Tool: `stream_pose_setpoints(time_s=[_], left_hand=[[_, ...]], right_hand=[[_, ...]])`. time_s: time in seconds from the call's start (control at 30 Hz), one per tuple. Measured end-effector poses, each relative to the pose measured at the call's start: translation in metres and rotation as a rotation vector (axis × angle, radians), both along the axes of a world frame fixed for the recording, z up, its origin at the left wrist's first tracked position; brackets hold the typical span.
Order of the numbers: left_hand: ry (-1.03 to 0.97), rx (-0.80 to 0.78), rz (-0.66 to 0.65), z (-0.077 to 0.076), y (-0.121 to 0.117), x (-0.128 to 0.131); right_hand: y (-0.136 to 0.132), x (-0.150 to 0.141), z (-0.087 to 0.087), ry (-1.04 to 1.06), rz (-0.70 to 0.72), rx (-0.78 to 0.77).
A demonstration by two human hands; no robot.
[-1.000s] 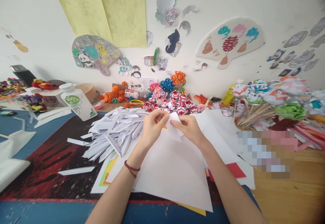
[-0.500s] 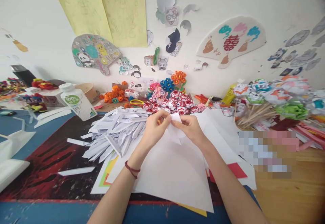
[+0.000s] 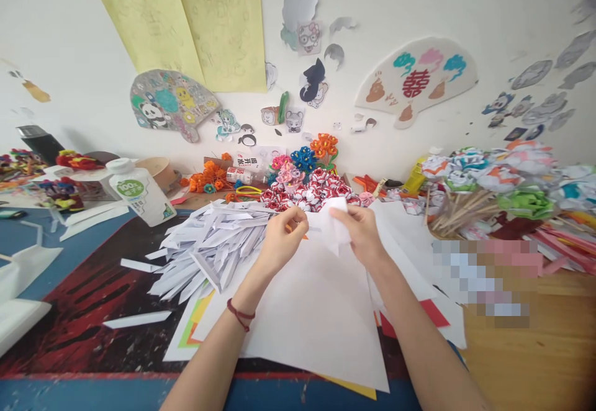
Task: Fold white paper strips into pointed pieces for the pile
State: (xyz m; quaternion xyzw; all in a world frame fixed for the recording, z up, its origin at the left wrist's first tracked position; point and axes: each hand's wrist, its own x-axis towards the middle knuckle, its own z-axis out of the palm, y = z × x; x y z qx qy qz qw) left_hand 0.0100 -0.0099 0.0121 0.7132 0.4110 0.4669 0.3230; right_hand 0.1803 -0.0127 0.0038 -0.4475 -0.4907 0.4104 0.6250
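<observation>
My left hand point(image 3: 282, 237) and my right hand point(image 3: 361, 232) are raised over a large white sheet point(image 3: 316, 311) lying on the table. My right hand pinches a small piece of white paper point(image 3: 336, 228) by its upper edge. My left hand's fingers are curled in a pinch beside the paper's left edge; whether they still grip it I cannot tell. A red cord bracelet point(image 3: 239, 313) sits on my left wrist. To the left of my hands lies a heap of folded white paper strips point(image 3: 212, 243).
Paper flowers point(image 3: 316, 189) stand behind my hands. A white bottle point(image 3: 139, 192) is at the back left. Flowers on wooden sticks point(image 3: 493, 190) pile up at the right. Coloured sheets point(image 3: 431, 311) lie under the white one. The wall is covered in paper cut-outs.
My hands have drawn apart. The right hand lifted the small paper up and to the right, while the left hand stayed near its left edge. The view shifted slightly.
</observation>
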Motion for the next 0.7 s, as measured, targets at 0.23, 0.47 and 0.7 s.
stream_pose_setpoints(time_s=[0.23, 0.47, 0.7], left_hand=[[-0.045, -0.043, -0.033, 0.001, 0.0, 0.001], [0.012, 0.034, -0.024, 0.001, -0.003, 0.003], [-0.007, 0.004, -0.014, 0.001, -0.005, 0.004]], right_hand=[[-0.003, 0.004, 0.003, -0.124, 0.164, 0.017], [-0.008, -0.009, 0.001, -0.225, 0.263, 0.034], [-0.006, -0.009, -0.002, -0.179, 0.19, 0.02]])
